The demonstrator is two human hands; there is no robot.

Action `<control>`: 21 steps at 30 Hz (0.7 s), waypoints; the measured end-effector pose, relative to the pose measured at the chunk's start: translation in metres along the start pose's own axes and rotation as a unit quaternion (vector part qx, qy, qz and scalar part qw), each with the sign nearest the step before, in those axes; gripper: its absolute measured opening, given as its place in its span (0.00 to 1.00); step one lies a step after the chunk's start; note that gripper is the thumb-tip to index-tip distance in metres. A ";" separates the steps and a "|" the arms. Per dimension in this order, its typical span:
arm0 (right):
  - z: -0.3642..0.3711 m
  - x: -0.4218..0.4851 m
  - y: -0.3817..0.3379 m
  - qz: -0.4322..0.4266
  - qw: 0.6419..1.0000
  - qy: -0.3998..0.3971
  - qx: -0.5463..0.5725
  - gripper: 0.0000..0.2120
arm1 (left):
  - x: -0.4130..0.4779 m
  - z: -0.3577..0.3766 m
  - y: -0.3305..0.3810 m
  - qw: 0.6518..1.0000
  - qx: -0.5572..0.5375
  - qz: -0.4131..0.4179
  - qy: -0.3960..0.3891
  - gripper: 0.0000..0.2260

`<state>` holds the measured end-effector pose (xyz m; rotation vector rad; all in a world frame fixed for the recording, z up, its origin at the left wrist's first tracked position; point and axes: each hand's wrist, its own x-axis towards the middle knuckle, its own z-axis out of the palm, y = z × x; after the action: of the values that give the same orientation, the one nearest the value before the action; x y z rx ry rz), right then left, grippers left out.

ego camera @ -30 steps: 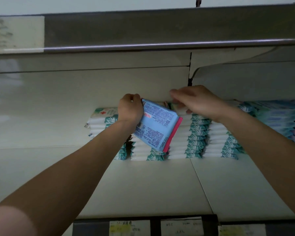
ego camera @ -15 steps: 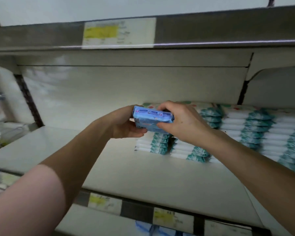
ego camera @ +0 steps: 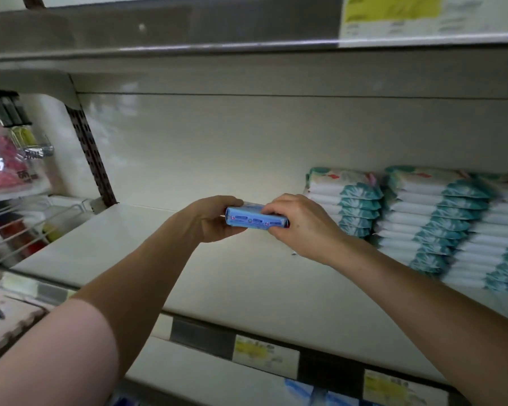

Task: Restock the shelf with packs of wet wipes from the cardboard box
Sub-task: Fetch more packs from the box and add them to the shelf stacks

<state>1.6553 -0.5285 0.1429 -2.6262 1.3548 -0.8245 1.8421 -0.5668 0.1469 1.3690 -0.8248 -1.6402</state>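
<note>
Front edge of the shelf point(ego camera: 147, 259): a dark strip carrying price labels point(ego camera: 265, 351), with blue packaging below it too cropped to identify. Both forearms reach up and over this edge, converging toward the middle of the shelf. Held item: one blue pack of wet wipes point(ego camera: 255, 220), lying flat with a long side face toward the camera. It is gripped at its left end by the left hand point(ego camera: 213, 219), fingers and thumb curled round it, and at its right end by the right hand point(ego camera: 304, 228), fingers curled over the top. The pack is above the middle of the shelf; whether its underside touches the surface is hidden. Right half, toward the back edge: three stacks of teal-and-white packs point(ego camera: 346, 200), laid flat, side by side and touching, the rightmost cut off by the frame. The held pack is just left of the nearest stack and apart from it. Cardboard box: not in view. Progress, as a judgement: partly done. The right side is stocked, this pack is not yet set down, and there is room to fill left of the stacks; how many packs remain cannot be told. Behind: back panel point(ego camera: 217, 142), perforated upright point(ego camera: 88, 153) at the back left corner, upper shelf point(ego camera: 159, 33) overhead bearing a yellow label point(ego camera: 393, 16).
</note>
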 end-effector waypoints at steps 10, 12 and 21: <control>0.047 0.019 0.011 0.110 0.989 -0.048 -0.082 0.12 | 0.045 -0.008 -0.013 0.998 0.020 -0.049 -0.037 0.02; 0.053 0.020 0.014 0.131 0.984 -0.060 -0.105 0.14 | 0.055 -0.004 -0.019 0.997 0.033 -0.053 -0.055 0.03; 0.078 0.021 0.023 0.155 0.950 -0.143 -0.232 0.15 | 0.082 0.005 -0.038 0.963 0.261 0.060 -0.017 0.23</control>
<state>1.6867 -0.5726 0.0780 -2.5826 1.9859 -0.0823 1.8253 -0.6238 0.0785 1.6042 -1.4042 -1.4071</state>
